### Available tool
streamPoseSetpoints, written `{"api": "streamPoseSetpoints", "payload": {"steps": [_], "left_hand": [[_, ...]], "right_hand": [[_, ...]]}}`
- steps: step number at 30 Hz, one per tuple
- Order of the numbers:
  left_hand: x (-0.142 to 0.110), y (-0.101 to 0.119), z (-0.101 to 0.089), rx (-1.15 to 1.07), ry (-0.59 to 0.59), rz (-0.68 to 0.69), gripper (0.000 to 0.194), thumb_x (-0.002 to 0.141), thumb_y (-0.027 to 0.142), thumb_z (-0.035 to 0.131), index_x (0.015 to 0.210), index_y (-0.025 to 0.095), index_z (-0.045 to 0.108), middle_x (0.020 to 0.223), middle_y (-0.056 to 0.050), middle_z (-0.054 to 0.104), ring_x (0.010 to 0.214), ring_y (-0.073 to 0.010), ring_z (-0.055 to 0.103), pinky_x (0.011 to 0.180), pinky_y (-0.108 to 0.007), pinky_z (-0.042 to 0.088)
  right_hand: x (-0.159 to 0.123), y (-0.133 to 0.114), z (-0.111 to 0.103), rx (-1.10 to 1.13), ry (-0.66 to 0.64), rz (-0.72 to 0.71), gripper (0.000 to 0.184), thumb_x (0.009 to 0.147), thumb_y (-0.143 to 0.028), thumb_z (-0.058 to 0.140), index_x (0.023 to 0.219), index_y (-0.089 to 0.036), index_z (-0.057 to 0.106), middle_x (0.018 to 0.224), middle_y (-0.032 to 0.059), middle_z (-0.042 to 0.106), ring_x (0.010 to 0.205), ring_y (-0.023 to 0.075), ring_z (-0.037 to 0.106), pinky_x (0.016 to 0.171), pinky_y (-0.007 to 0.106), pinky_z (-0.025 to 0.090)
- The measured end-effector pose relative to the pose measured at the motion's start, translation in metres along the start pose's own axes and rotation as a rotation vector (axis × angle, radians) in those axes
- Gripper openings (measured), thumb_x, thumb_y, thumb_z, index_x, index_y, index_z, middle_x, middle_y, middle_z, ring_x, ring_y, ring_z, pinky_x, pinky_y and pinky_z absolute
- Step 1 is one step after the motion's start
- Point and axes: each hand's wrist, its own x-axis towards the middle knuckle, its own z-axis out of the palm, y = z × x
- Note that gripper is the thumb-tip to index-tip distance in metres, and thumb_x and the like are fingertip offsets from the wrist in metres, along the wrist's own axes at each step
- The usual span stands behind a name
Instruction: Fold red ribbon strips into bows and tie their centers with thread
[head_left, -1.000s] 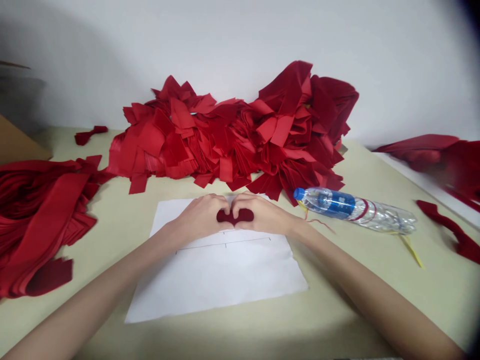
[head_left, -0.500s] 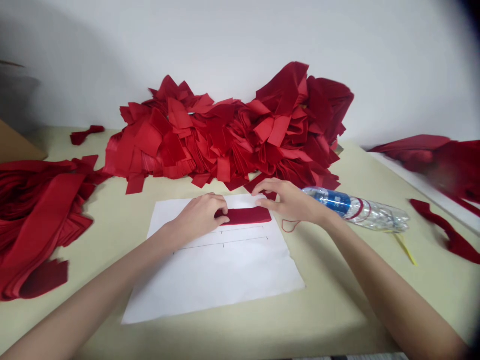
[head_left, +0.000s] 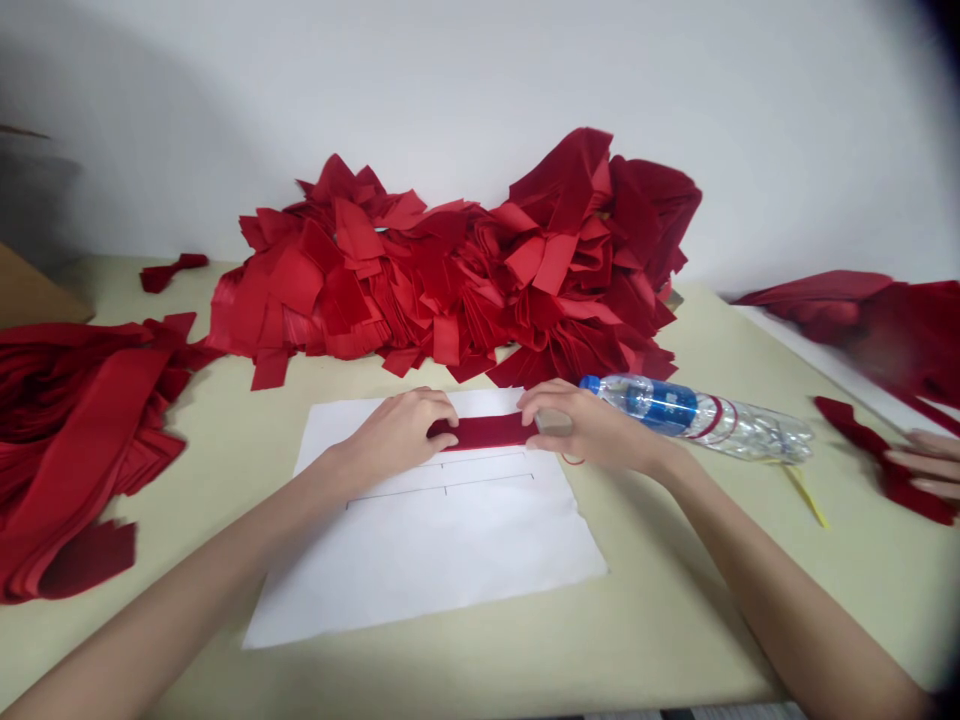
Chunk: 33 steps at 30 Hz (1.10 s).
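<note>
We have the red velvet strip (head_left: 487, 432) on the white paper (head_left: 450, 560), long axis left-right; our left hand (head_left: 394, 432) pinches its left end, our right hand (head_left: 596, 428) curls fingers at the right, grip unclear.

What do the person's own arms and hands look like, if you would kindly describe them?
The left hand and right hand are ungloved. The left forearm and right forearm are slim and bare, with no sleeve, watch or bracelet visible.
</note>
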Motion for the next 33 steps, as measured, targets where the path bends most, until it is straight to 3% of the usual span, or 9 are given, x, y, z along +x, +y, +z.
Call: {"api": "streamPoseSetpoints", "payload": {"steps": [5,12,16,20,25,29,33], "left_hand": [[-0.001,0.002,-0.002,0.046,0.001,0.046,0.018,0.084,0.025,0.049,0.083,0.022,0.066,0.096,-0.002,0.066,0.091,-0.0196,0.056,0.077,-0.034,0.044],[0.0,0.0,0.0,0.034,0.009,0.083,0.022,0.085,0.019,0.047,0.075,0.021,0.067,0.096,-0.002,0.065,0.089,-0.0179,0.056,0.076,-0.032,0.044],[0.002,-0.004,0.005,-0.032,0.051,0.049,0.018,0.083,0.019,0.051,0.073,0.021,0.066,0.093,-0.002,0.064,0.089,-0.0182,0.055,0.079,-0.033,0.044],[0.004,-0.01,0.011,-0.12,0.091,-0.011,0.012,0.079,0.021,0.057,0.073,0.021,0.067,0.086,-0.003,0.062,0.086,-0.019,0.054,0.078,-0.034,0.044],[0.005,-0.014,0.014,-0.163,0.085,-0.043,0.009,0.077,0.021,0.058,0.076,0.023,0.067,0.085,-0.002,0.061,0.084,-0.018,0.056,0.074,-0.032,0.046],[0.006,-0.012,0.013,-0.182,0.076,-0.104,0.004,0.075,0.021,0.059,0.078,0.021,0.062,0.086,-0.002,0.061,0.086,-0.0195,0.056,0.075,-0.033,0.045],[0.005,-0.008,0.012,-0.167,0.094,-0.143,0.012,0.073,0.022,0.059,0.084,0.02,0.054,0.087,-0.003,0.06,0.085,-0.0214,0.055,0.071,-0.035,0.044]], "right_hand": [[0.001,-0.001,0.003,-0.021,-0.01,-0.019,0.005,0.078,-0.026,0.058,0.078,-0.022,0.06,0.1,0.0034,0.059,0.102,0.0203,0.05,0.086,0.034,0.041],[0.001,0.009,0.001,-0.044,0.015,-0.057,0.012,0.079,-0.029,0.057,0.075,-0.022,0.067,0.106,0.0041,0.059,0.108,0.021,0.048,0.091,0.036,0.039],[0.012,-0.006,0.004,-0.057,0.078,-0.064,0.018,0.082,-0.033,0.054,0.079,-0.021,0.068,0.1,0.0042,0.061,0.099,0.0192,0.052,0.088,0.034,0.041],[0.035,-0.025,0.024,-0.081,0.12,-0.087,0.014,0.082,-0.026,0.054,0.089,-0.021,0.066,0.093,0.0035,0.063,0.091,0.0178,0.054,0.084,0.031,0.04],[0.059,-0.029,0.041,-0.073,0.028,-0.058,0.01,0.078,-0.022,0.059,0.087,-0.02,0.064,0.089,0.0031,0.063,0.086,0.0164,0.054,0.073,0.026,0.039],[0.069,-0.024,0.038,-0.071,-0.043,-0.035,0.008,0.073,-0.023,0.063,0.08,-0.02,0.062,0.079,0.0016,0.061,0.081,0.0163,0.053,0.066,0.024,0.038],[0.074,-0.025,0.032,-0.072,-0.107,-0.016,0.013,0.07,-0.027,0.066,0.079,-0.019,0.062,0.078,0.0024,0.06,0.079,0.0173,0.052,0.065,0.025,0.037]]}}
